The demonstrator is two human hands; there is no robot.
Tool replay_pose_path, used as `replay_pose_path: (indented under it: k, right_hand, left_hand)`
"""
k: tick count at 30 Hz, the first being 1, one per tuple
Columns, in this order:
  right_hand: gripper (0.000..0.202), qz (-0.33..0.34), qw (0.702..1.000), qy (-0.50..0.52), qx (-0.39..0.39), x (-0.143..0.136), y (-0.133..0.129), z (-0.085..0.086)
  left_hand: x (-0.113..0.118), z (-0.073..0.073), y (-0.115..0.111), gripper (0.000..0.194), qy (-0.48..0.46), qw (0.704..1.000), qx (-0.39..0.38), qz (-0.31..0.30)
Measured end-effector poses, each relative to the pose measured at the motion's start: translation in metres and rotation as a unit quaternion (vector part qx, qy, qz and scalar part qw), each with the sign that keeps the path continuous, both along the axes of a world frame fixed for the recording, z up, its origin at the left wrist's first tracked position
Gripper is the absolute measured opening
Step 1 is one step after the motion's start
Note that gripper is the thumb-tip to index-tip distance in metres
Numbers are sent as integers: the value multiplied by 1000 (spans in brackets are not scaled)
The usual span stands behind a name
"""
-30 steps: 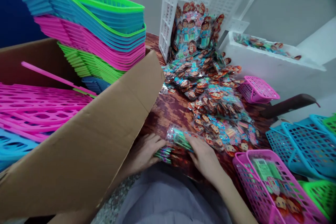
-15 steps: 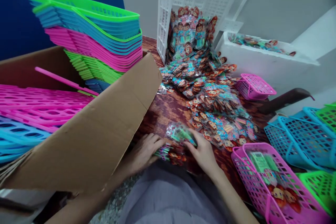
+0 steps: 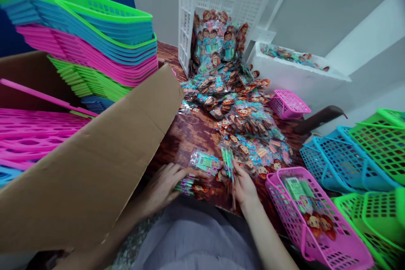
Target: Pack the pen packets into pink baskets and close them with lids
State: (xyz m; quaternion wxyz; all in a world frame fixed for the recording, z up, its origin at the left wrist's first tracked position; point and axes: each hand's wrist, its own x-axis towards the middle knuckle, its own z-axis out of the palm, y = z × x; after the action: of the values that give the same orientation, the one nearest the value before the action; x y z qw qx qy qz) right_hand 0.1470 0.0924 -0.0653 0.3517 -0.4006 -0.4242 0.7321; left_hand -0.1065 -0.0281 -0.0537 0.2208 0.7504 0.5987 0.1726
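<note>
My left hand is at the near edge of the table, its fingers and thumb closed around the end of a small stack of plastic packets with printed cartoon figures. In my right hand several similar packets are held on edge, roughly upright. Between and just beyond the hands, a single clear packet with green contents lies flat on the table. Past my right hand spreads a large heap of the same packets.
A cardboard box with stacked coloured plastic baskets stands at left. Pink, blue and green baskets line the right. Behind are a white crate, a white foam box and a small pink basket.
My right hand has lifted packets from flat to upright, and one packet now lies flat on the table. My left hand stays at its stack. The view has shifted somewhat to the right.
</note>
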Motion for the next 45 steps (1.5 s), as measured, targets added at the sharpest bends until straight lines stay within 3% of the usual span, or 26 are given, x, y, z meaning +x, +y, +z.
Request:
replay_pose_path:
  k: [3, 6, 8, 10, 12, 14, 16, 19, 23, 26, 32, 36, 45]
  right_hand:
    - [41, -48, 998, -25, 11, -7, 3, 5]
    - [36, -32, 979, -136, 150, -22, 10, 17]
    - [27, 35, 912, -287, 292, -36, 12, 28]
    - [18, 131, 797, -420, 414, -50, 7, 35]
    - [15, 226, 701, -470, 487, -60, -2, 38]
    - [25, 281, 665, -462, 515, -62, -12, 36]
    - [41, 293, 682, -447, 500, -55, -17, 34]
    - [58, 296, 738, -424, 434, -35, -15, 35]
    - [50, 303, 809, -375, 335, -11, -9, 40]
    - [44, 285, 837, -358, 299, -7, -11, 38]
    - [33, 271, 832, -355, 329, -15, -19, 32]
    - [34, 260, 815, -378, 353, -16, -21, 31]
    - [39, 275, 823, -353, 350, -14, -27, 34]
  left_hand:
    - [0, 2, 2, 66, 6, 1000, -1, -6]
    - [2, 4, 5, 66, 12, 1000, 2, -24]
    - [4, 4, 4, 69, 11, 1000, 14, -19]
    - [4, 3, 1, 70, 7, 999, 37, 9]
    - [1, 0, -4, 68, 6, 997, 59, 41]
    - [-3, -4, -9, 63, 14, 998, 53, 40]
    - [-8, -5, -11, 62, 24, 999, 31, 21]
    - [-12, -5, -12, 59, 28, 999, 16, 2]
    - [-12, -3, -11, 59, 20, 999, 23, -11]
    - [-12, -3, -10, 61, 18, 999, 31, -18]
    - [-11, -1, -12, 66, 20, 999, 27, -17]
    - [-11, -1, -12, 64, 11, 1000, 23, -7]
    - [-9, 0, -12, 62, 18, 1000, 22, -13]
